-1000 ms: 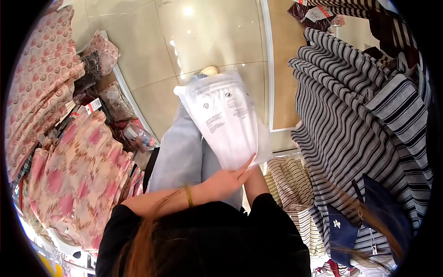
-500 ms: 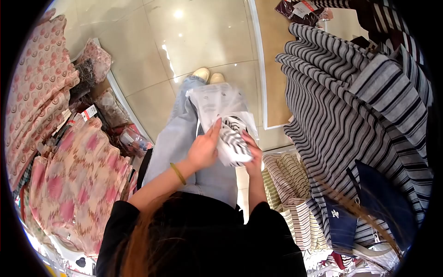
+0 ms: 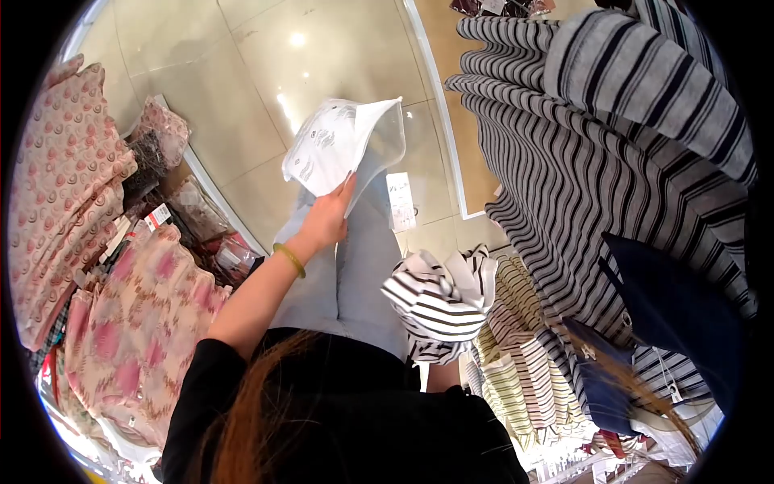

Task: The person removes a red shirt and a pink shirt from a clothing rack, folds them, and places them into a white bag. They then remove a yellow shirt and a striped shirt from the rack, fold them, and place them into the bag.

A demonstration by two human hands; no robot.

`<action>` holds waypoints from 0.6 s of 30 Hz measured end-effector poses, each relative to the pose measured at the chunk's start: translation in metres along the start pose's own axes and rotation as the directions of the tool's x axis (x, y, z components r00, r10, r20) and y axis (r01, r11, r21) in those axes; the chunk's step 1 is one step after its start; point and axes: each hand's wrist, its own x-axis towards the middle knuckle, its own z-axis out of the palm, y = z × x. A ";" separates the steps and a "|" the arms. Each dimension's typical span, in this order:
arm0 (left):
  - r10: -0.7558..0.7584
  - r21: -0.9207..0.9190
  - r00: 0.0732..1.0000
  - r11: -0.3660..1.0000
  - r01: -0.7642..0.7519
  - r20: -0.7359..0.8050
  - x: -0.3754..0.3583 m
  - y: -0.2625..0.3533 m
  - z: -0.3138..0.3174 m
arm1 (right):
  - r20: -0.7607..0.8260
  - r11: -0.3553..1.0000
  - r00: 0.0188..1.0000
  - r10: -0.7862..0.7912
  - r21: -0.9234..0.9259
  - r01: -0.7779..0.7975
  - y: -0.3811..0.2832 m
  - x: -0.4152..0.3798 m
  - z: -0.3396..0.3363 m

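My left hand [image 3: 326,222], with a yellow-green bangle at the wrist, is closed on the edge of a clear and white plastic bag [image 3: 322,149] with small dark print, held over my legs. To the right, a crumpled white garment with black stripes [image 3: 442,298] is bunched up at the end of my right forearm [image 3: 443,376]. The cloth hides my right hand and its fingers, but the garment is held up there. Between bag and garment is a white tag [image 3: 401,202] with faint writing; what it is attached to does not show.
Pink patterned garments [image 3: 133,310] hang at left above a shelf with packaged clothes [image 3: 197,202]. Grey and black striped garments [image 3: 564,161] hang close on the right, with navy pieces [image 3: 685,323] nearer me. Yellow and pink striped garments [image 3: 528,355] are below. Tiled floor [image 3: 193,89] lies ahead.
The striped garment has come out of the bag and moved right and toward me with my right hand. My left hand has moved left with the bag. The white tag has come into view.
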 end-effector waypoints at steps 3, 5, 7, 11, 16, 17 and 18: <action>0.018 -0.031 0.999 0.999 -0.019 -0.031 0.033 -0.006 0.017 | -0.009 0.999 1.000 -0.025 0.028 0.026 0.001 -0.008 0.001; 0.014 -0.078 0.999 0.997 -0.018 -0.052 0.057 0.009 0.025 | -0.016 0.998 0.999 -0.039 0.050 0.039 0.001 -0.014 0.001; 0.044 -0.131 0.999 0.990 -0.043 0.000 0.078 0.032 0.034 | -0.019 0.997 0.999 -0.051 0.059 0.052 0.000 -0.019 0.000; 0.128 -0.117 0.989 0.986 -0.119 0.071 0.104 0.083 0.078 | -0.019 0.994 0.997 -0.071 0.081 0.073 -0.001 -0.026 -0.001; 0.211 -0.260 0.962 0.952 -0.161 0.176 0.113 0.157 0.096 | -0.020 0.988 0.995 -0.103 0.112 0.104 -0.003 -0.031 0.000; 0.215 -0.258 0.961 0.952 -0.166 0.174 0.115 0.153 0.110 | -0.020 0.987 0.994 -0.109 0.117 0.111 -0.002 -0.033 0.001; 0.351 -0.329 0.935 0.890 -0.317 0.048 0.117 0.144 0.127 | -0.018 0.986 0.993 -0.115 0.119 0.117 -0.003 -0.033 0.001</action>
